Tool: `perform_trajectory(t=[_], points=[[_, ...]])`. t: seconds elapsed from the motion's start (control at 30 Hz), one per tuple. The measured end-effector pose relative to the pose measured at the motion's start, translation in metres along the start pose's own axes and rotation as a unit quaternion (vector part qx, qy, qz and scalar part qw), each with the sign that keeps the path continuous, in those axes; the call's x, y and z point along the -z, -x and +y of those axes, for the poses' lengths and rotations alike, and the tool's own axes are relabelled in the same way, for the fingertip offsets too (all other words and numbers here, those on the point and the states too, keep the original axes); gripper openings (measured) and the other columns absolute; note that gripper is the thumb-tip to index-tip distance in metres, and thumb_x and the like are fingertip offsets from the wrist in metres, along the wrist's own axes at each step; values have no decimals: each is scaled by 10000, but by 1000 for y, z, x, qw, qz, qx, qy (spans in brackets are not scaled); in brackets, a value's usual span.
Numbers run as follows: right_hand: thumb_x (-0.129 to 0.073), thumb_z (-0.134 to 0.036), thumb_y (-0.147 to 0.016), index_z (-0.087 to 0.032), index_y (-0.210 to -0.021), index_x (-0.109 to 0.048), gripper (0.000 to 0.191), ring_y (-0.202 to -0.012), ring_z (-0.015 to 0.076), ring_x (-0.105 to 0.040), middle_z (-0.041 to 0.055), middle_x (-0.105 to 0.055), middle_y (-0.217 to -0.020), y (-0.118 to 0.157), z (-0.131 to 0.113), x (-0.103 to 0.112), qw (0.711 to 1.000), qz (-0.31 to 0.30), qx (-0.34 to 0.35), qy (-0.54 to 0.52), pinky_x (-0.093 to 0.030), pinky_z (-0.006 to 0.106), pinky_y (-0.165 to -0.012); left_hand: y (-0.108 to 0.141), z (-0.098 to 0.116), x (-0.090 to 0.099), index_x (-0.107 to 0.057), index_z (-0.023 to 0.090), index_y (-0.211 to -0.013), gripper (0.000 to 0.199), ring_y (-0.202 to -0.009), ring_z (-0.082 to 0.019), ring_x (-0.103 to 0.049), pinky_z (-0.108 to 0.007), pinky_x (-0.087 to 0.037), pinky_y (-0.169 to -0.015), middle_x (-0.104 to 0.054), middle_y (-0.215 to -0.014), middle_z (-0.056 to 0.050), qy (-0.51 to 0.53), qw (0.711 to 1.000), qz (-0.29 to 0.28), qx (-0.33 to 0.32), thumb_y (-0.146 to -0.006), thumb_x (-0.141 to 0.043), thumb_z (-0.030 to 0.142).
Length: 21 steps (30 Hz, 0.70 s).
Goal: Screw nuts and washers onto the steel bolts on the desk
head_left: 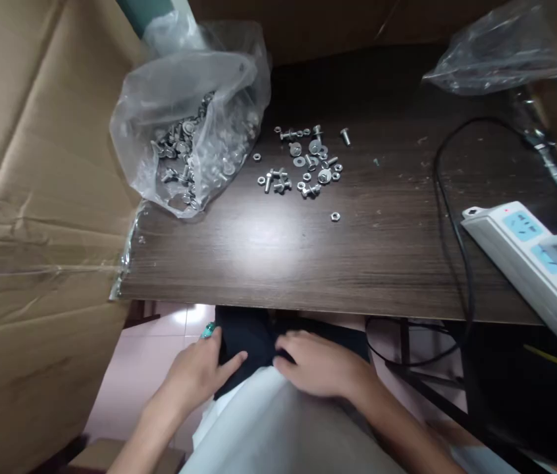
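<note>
Both hands are down in the lap, below the table edge [308,306], resting on a dark cloth [253,342]: left hand [199,372] flat with fingers loosely spread on its left edge, right hand [320,365] palm-down, fingers together, pinching nothing. Looks soft, floppy and light, so I'd grab a bunched edge. Up on the table are loose bolts and washers [305,161] beside a clear plastic bag of hardware [187,148].
</note>
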State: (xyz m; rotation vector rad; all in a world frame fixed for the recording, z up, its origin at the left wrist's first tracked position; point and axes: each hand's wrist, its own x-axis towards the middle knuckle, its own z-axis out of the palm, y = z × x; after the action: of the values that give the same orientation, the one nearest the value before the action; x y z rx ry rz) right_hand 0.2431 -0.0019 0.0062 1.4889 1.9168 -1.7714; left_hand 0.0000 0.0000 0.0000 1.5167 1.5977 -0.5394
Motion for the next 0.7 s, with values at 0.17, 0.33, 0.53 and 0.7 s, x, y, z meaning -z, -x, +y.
perform_trajectory(t=[0.17,0.33,0.53,0.7], points=[[-548,-326,-997,-248,-839,-680,220,-714,163,-637,11,-692,-772,86,-46,98,965,182,172,-74,-439,256,-581,60,48,84,-668,273,-1289,473,-1009,-283,-715,-351,-548,-879,-751,-1131,-91,63,981,31,-183,-902,-629,542],[-515,-264,-981,-198,-747,-568,248,-560,119,-464,-29,-524,-627,37,-68,184,870,388,261,-156,-355,252,-545,40,140,152,-702,196,-970,204,-679,-142,-634,-221,-515,-633,-699,-813,-27,256,893,36,-369,-885,-712,382],[-452,-253,-950,-211,-727,-494,231,-619,138,-483,-23,-513,-651,-40,-50,223,768,563,284,-115,-358,269,-612,-73,209,181,-629,134,-857,437,-611,-82,-494,-204,-510,-603,-505,-684,35,542,740,-1,-398,-738,-853,489],[-425,-214,-991,-218,-796,-494,207,-630,142,-515,0,-570,-725,-48,-38,216,708,621,330,69,-377,275,-625,-92,209,179,-666,113,-877,375,-543,-34,-278,-132,-402,-530,-336,-634,82,647,660,-59,-378,-769,-872,406]])
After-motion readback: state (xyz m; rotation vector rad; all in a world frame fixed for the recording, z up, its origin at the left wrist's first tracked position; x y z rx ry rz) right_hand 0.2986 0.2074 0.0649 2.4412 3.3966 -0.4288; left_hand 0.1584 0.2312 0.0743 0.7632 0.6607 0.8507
